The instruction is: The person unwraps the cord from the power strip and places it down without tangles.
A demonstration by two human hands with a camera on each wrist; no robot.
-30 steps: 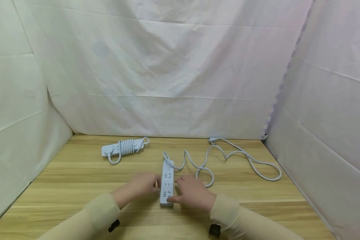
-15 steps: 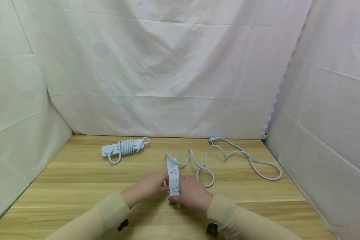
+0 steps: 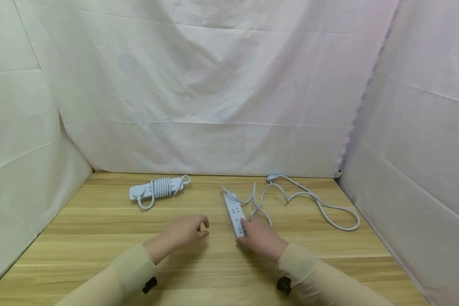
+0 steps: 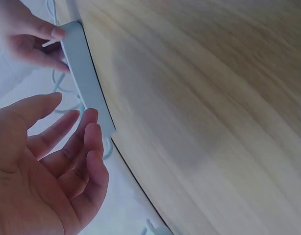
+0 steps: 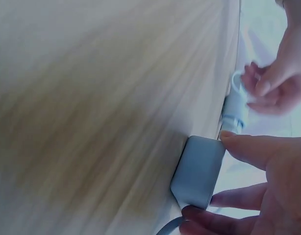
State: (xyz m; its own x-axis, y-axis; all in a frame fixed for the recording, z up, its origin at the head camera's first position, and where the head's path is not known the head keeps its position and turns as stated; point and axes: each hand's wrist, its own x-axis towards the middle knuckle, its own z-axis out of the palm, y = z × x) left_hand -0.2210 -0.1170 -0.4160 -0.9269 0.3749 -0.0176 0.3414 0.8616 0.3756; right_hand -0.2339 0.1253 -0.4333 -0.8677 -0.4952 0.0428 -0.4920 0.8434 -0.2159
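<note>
A white power strip [image 3: 233,208] lies on the wooden table right of centre in the head view, its far end angled left. My right hand [image 3: 263,239] grips it near the close end, with the thumb on one side and fingers on the other, as the right wrist view also shows on the strip's end [image 5: 199,166]. Its grey-white cord [image 3: 329,207] trails back and right in loose bends to a plug [image 3: 270,178]. Left of the strip, my left hand [image 3: 179,236] hovers apart from it, fingers loosely curved and holding nothing.
A second power strip [image 3: 137,191], with its cord wound tightly round the middle, lies at the back left of the table [image 3: 99,238]. White cloth walls [image 3: 214,148] close off the back and both sides.
The strip has moved right and slightly back, turning so its far end points left. My right hand has gone with it; my left hand has come off it and drawn back left.
</note>
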